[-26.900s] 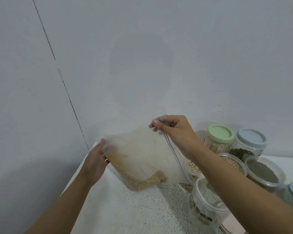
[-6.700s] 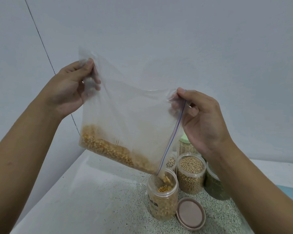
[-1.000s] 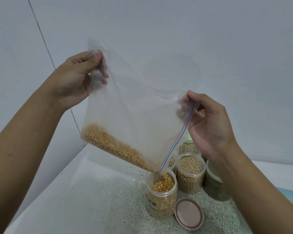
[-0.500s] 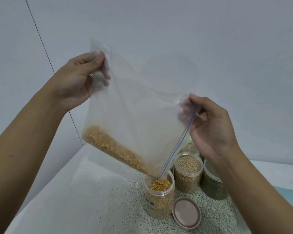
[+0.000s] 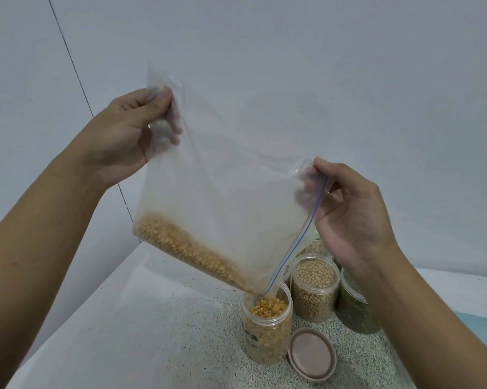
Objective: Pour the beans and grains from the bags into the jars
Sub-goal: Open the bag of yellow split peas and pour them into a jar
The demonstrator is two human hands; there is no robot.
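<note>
Head view: left hand (image 5: 124, 136) and right hand (image 5: 349, 217) each pinch a corner of the zip bag (image 5: 222, 178), tipped over the open jar (image 5: 266, 329). Jar's nearly full, I'd say, with a strip of yellow beans (image 5: 186, 247) left to pour and the lid (image 5: 311, 353) lying beside it.

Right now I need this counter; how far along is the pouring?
Done: the clear jar of round pale beans looks full. In hand: left hand and right hand tip the clear zip bag into the nearly full open plastic jar. Left: yellow grains in the bag; round brown lid still off.
</note>
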